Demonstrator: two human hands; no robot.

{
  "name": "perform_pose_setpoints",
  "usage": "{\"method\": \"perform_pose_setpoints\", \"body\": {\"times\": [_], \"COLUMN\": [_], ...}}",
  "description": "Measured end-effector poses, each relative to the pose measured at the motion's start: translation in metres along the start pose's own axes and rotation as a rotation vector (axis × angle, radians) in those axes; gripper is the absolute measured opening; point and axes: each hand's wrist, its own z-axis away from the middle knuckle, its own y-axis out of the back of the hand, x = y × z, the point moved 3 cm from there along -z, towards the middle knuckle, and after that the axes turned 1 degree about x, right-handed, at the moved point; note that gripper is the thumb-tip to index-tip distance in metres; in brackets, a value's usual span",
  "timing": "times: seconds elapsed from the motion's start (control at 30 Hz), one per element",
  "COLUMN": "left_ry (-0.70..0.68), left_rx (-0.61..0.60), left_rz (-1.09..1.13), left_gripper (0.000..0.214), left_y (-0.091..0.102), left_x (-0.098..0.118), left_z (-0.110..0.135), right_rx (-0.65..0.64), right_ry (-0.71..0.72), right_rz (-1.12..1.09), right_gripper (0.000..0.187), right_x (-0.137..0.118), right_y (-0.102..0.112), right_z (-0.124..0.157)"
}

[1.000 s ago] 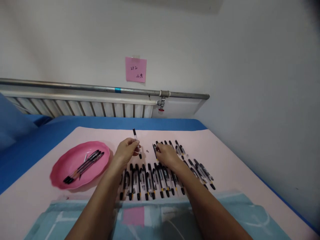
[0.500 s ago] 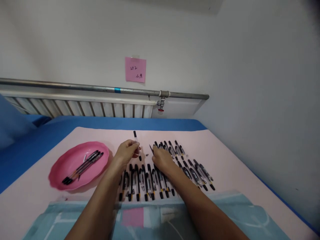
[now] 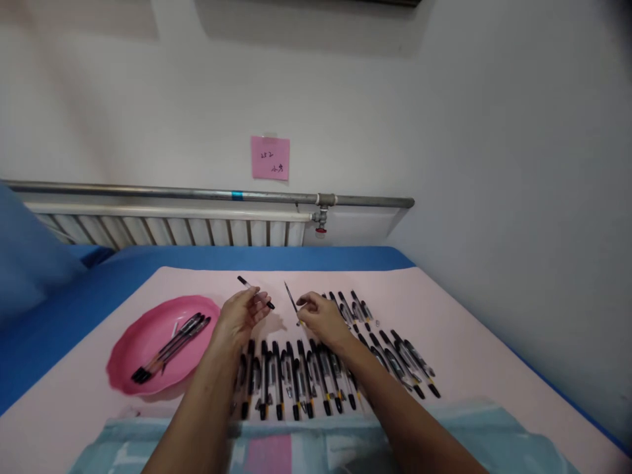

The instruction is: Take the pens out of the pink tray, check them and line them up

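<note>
My left hand (image 3: 240, 316) is closed on a pen (image 3: 242, 281) with dark ends and a pale barrel, held slantwise between thumb and fingers, the other fingers loosely spread. Opposite it, my right hand (image 3: 323, 321) pinches the lower end of a thin dark pen refill (image 3: 291, 297), which leans up and to the left. A gap separates the two hands. Below them lies a row of disassembled pens (image 3: 296, 378), with black ends, clear barrels, loose caps and small metallic tips set among them. More pens (image 3: 402, 359) lie in groups to the right, partly behind my right forearm.
To the left, a pink scalloped dish (image 3: 121, 359) holds several black pens (image 3: 172, 345) and a small white stick. A pink sheet (image 3: 474, 368) covers the blue surface (image 3: 296, 257). Pipes and a radiator (image 3: 197, 230) line the back wall; another wall borders the right.
The pen in my left hand has tipped from near upright to a slant. My right hand has lifted the refill, showing more of its length. The view has tilted up slightly.
</note>
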Motion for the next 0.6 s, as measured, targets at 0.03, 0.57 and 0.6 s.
{"method": "perform_pose_setpoints", "body": {"times": [0.03,0.57,0.6], "left_ry": [0.008,0.016,0.008], "left_rx": [0.016,0.057,0.056], "left_rz": [0.042,0.163,0.153], "left_gripper": [0.003,0.003,0.002], "left_y": [0.003,0.026,0.026], "left_x": [0.003,0.019,0.018], "left_z": [-0.002,-0.014,-0.014], "right_rx": [-0.036,-0.321,-0.319], "right_ry": [0.007,0.052,0.045], "right_rz": [-0.076,-0.398,-0.409], "right_gripper": [0.02,0.019,0.018], "right_x": [-0.005,-0.034,-0.034], "right_y": [-0.001,-0.017,-0.016], "right_z": [0.002,0.024,0.024]}}
